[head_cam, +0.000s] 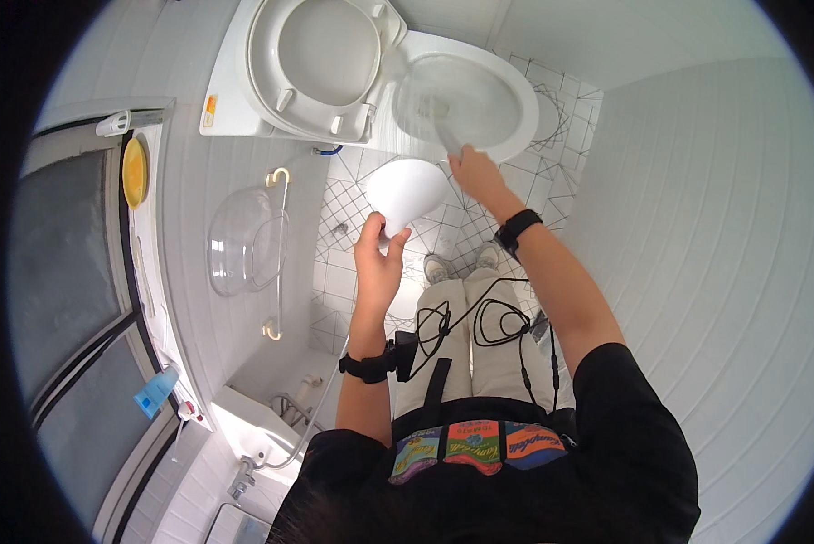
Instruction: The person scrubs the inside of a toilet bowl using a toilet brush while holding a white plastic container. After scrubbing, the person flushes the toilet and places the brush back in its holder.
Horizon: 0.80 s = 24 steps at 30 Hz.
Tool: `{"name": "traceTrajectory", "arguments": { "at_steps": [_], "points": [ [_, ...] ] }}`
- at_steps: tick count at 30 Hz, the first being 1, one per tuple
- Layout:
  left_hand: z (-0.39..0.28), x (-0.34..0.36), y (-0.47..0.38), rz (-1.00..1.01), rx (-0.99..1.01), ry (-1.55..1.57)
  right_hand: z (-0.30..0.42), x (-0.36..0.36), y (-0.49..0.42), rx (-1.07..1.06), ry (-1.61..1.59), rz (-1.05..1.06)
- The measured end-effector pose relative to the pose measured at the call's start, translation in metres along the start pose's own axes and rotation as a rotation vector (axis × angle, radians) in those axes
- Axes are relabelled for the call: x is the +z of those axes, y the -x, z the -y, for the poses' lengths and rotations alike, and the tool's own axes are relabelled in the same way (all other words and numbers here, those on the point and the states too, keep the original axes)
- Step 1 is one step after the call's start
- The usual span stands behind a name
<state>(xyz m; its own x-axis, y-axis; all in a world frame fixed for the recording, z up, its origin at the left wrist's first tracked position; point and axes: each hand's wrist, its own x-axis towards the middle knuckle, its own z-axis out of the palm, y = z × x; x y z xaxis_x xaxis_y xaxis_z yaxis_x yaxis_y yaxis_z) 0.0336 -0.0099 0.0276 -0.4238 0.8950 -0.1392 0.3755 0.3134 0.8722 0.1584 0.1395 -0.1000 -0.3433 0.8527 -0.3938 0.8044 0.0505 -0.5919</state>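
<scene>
My left hand (pixel 378 262) grips the narrow neck of a wide white shower head (pixel 408 190), held just in front of the toilet bowl. Thin streams of water run from it into the bowl. My right hand (pixel 478 175) is closed around the handle of what looks like a toilet brush (pixel 446 134); its head is blurred behind the spray inside the bowl. The white toilet (pixel 526 102) has its seat (pixel 264 68) and lid (pixel 329 51) raised. Wet streaks cover the porcelain near the hinges. The shower hose (pixel 322 408) runs down to a metal faucet (pixel 242 476).
On the left wall, a clear plastic basin (pixel 233 241) hangs behind a towel rail (pixel 282 258). A window ledge holds a yellow dish (pixel 135 173) and a blue tube (pixel 155 392). A washbasin (pixel 250 421) stands lower left. Black cables (pixel 502 323) lie over my legs.
</scene>
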Motion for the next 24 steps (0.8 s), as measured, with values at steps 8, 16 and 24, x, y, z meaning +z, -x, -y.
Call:
{"name": "traceTrajectory", "arguments": {
  "at_steps": [8,16,24],
  "points": [
    [-0.006,-0.003,0.024,0.002,0.009,0.03,-0.001,0.022,0.035,-0.002,0.019,0.07],
    [0.009,-0.02,0.046,-0.053,0.002,-0.022,0.016,0.002,-0.009,0.077,-0.039,0.194],
    [0.015,-0.022,0.05,-0.074,-0.003,0.005,0.007,0.002,0.053,0.128,-0.175,0.328]
  ]
}}
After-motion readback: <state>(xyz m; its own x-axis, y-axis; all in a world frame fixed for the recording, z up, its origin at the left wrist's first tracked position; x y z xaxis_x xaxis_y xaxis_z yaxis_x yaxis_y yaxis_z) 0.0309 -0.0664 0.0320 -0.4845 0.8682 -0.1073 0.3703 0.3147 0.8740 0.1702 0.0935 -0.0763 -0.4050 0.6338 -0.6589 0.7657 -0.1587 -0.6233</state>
